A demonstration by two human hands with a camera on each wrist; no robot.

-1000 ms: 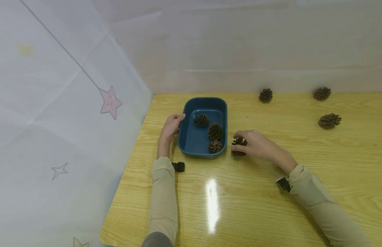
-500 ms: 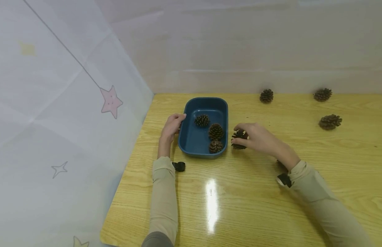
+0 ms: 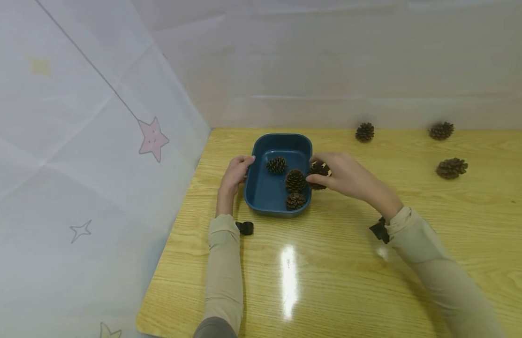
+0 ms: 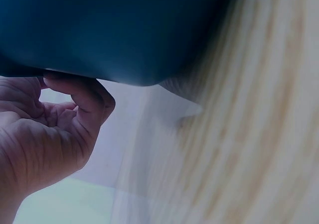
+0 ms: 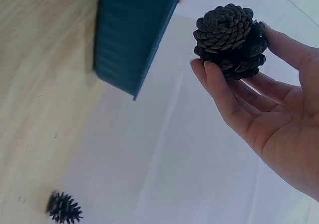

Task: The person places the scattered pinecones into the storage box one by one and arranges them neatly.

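"One dark brown pinecone point(image 5: 224, 30) sits nearer the far edge of the table point(image 3: 328, 263) than it does a second ago, and closer to the left edge; the right grip point(image 3: 348, 176) carries it."

"Where exactly is it?"

"Toward the table's far left corner, beside the right rim of a blue tray point(image 3: 261, 191). From above, cone and rim overlap, so I can't tell whether they touch. Three more pinecones point(image 3: 276, 165) point(image 3: 295, 180) point(image 3: 295, 201) lie inside the tray."

"How do the two grips stand?"

"Right: pinching the cone, thumb point(image 5: 285, 44) on one side, fingers point(image 5: 219, 87) on the other. Left: the left grip point(image 3: 234, 174) holds the tray's left wall, thumb up at the rim, fingers curled against the outside."

"How should the cone handle?"

"Probably light and stiff, and its rough, overlapping scales should resist slipping. The scale tips may be brittle, so a gentle squeeze seems enough. I'd take it round the widest part, as here, not by single scales."

"And the loose ones?"

"One pinecone at the far edge point(image 3: 365, 132), another along that edge farther right point(image 3: 441, 131), and a third just in from it point(image 3: 452, 168). The same hold round the middle should suit them."
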